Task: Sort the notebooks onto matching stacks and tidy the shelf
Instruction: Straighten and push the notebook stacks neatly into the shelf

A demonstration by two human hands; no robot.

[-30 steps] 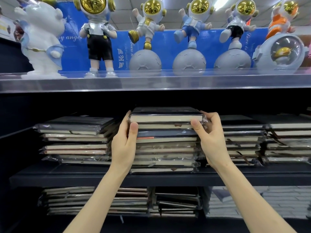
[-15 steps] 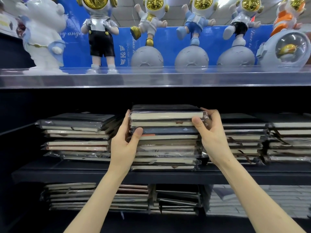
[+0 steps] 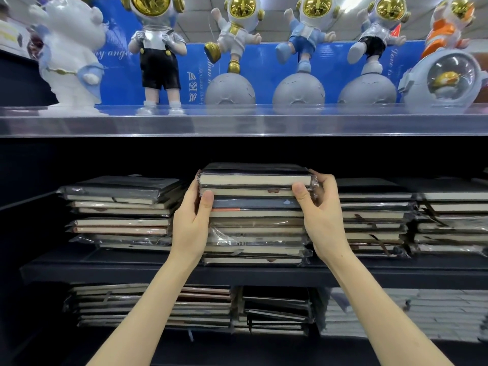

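1. Both hands clasp the middle stack (image 3: 254, 215) of notebooks on the dark shelf (image 3: 132, 269), one at each end of its upper books.
2. At the stack's left end, the left hand (image 3: 190, 220) lies flat against the side, thumb pressed on the front edge of the second notebook from the top.
3. At the stack's right end, the right hand (image 3: 320, 210) curls its fingers round the corner of the top notebook (image 3: 254, 178), thumb on the front edge just below it.
4. That top notebook, black-covered and wrapped in clear plastic, sits on the stack, roughly square with the books beneath.
5. Left of the middle stack stands a lower pile (image 3: 118, 210), its upper books skewed.
6. Right of the middle stack are two more piles (image 3: 375, 215), the nearer one close beside the right hand.
7. Below the middle stack, a lower shelf holds further notebooks (image 3: 163, 305), some lying unevenly.
8. Above the middle stack, a clear shelf (image 3: 237, 122) carries astronaut figurines (image 3: 239, 51) with gold visors.
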